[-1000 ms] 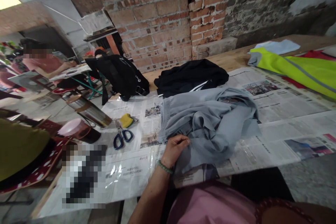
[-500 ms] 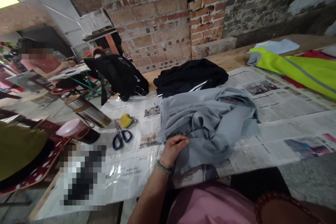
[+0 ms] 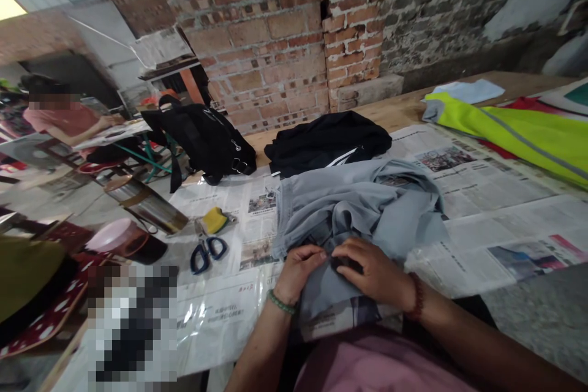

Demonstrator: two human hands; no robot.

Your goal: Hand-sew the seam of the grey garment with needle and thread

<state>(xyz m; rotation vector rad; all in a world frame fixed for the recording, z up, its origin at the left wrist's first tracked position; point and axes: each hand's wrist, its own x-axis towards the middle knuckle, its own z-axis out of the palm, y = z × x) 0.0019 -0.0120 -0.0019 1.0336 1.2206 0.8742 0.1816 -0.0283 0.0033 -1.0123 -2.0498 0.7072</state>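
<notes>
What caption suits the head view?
The wearer's hands at a crumpled grey garment on newspaper, with blue-handled scissors lying to the left.

wooden table [image 3: 402, 110], newspaper [image 3: 468, 211], scissors [image 3: 206, 246], grey garment [image 3: 399, 214]

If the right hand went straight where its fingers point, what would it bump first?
The right hand would probably bump the left hand, just ahead at the grey cloth, though depth is hard to judge.

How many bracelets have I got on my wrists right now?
2: a green bracelet at your left hand and a red bracelet at your right hand; their undersides are hidden.
</notes>
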